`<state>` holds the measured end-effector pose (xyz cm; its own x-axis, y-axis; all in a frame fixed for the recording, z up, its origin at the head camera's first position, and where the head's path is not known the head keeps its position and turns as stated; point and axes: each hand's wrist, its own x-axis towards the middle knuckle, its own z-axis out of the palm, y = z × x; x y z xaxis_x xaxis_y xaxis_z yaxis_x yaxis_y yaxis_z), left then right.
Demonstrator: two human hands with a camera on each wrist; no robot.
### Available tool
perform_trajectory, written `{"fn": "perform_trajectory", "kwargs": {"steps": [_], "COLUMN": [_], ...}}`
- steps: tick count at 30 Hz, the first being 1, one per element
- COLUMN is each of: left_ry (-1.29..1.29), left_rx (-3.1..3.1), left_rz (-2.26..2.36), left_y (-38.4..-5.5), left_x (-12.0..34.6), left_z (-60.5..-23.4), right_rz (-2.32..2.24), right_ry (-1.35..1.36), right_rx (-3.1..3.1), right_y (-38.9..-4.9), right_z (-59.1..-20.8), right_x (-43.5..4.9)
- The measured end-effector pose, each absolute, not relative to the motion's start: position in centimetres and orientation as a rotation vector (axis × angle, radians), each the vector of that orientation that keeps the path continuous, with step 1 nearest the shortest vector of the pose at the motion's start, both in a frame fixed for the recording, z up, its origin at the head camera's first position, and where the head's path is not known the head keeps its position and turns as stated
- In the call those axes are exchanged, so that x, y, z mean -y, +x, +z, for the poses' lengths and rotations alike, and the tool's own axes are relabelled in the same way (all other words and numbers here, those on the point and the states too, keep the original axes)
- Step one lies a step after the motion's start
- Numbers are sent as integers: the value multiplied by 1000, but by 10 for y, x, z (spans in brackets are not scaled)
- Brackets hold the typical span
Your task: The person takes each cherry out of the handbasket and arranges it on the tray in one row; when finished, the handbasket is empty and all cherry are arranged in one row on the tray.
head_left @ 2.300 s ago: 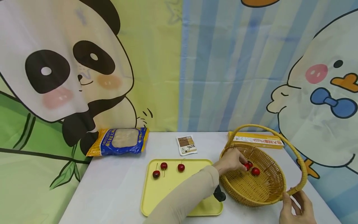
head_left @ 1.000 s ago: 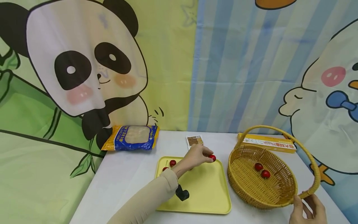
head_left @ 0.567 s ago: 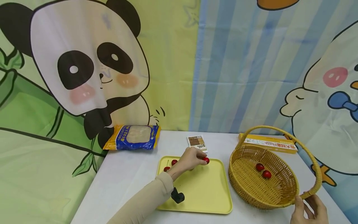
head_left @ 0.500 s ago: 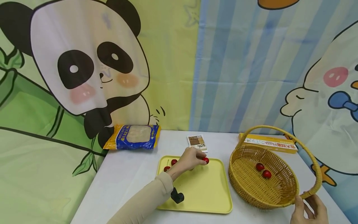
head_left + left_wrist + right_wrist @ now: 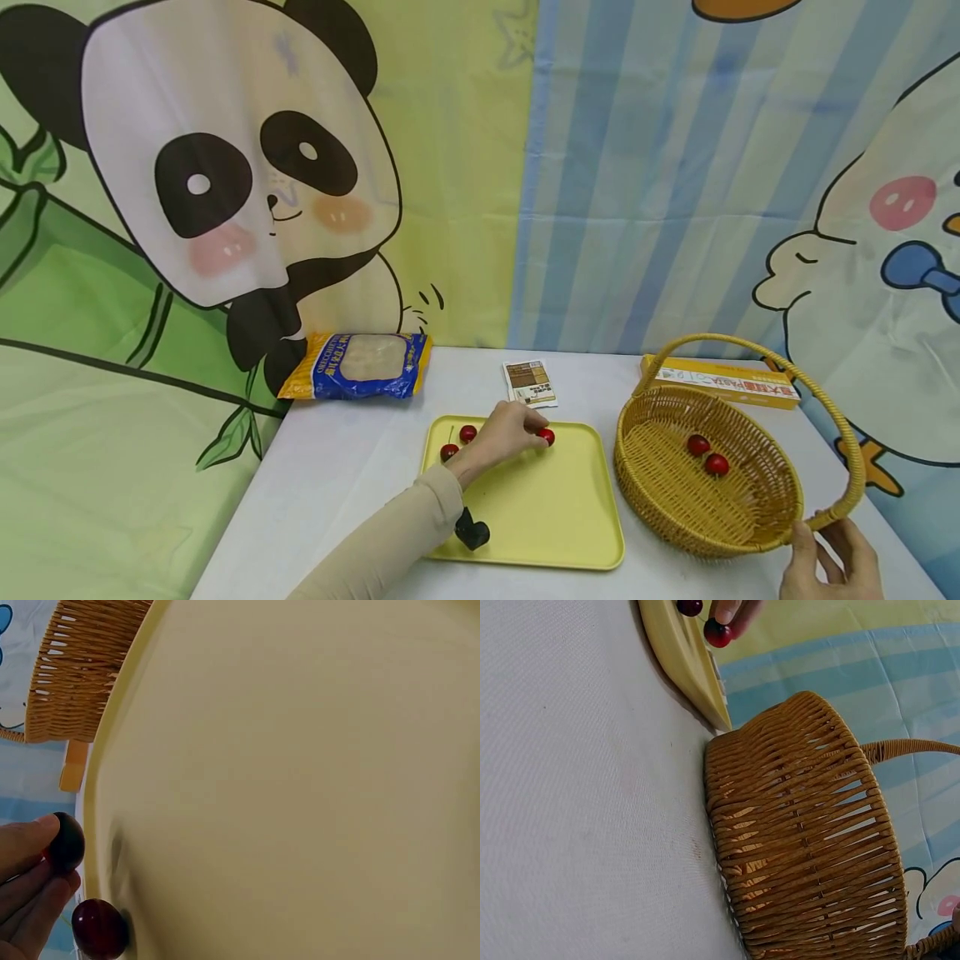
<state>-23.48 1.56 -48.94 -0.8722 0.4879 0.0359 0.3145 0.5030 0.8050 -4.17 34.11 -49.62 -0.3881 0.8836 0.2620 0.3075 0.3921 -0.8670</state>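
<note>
Pinching a cherry (image 5: 548, 436), the left hand (image 5: 506, 433) partly covers it.

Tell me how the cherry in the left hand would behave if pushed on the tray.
The cherry looks rounded, so it would probably roll. Its smooth, shiny skin suggests it may be slippery to pinch. The tray has a raised rim, which might stop it.

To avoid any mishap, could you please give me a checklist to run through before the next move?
1. Left hand pinching a cherry: ok.
2. Right hand holding the basket near its handle: ok.
3. Basket free of fruit: not ok, two cherries lie inside.
4. Space beside the held cherry: not ok, another cherry sits close in the left wrist view.
5. Full count of cherries on the tray: cannot tell, the left hand hides part.
</note>
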Motion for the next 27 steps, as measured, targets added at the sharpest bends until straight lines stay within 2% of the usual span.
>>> {"fn": "perform_trajectory", "kwargs": {"steps": [15,27], "left_ry": [842,896], "left_rx": [-2639,-2683], "left_rz": [1095,1076], "left_y": [-232,-234], "left_x": [-22,-25], "left_z": [-501,-489], "right_rz": [970,952], "right_ry": [-1023,-1021], "right_rx": [1885,1880], "right_y": [-41,-43], "right_z": [-496,-500], "right_x": [-341,-343]}}
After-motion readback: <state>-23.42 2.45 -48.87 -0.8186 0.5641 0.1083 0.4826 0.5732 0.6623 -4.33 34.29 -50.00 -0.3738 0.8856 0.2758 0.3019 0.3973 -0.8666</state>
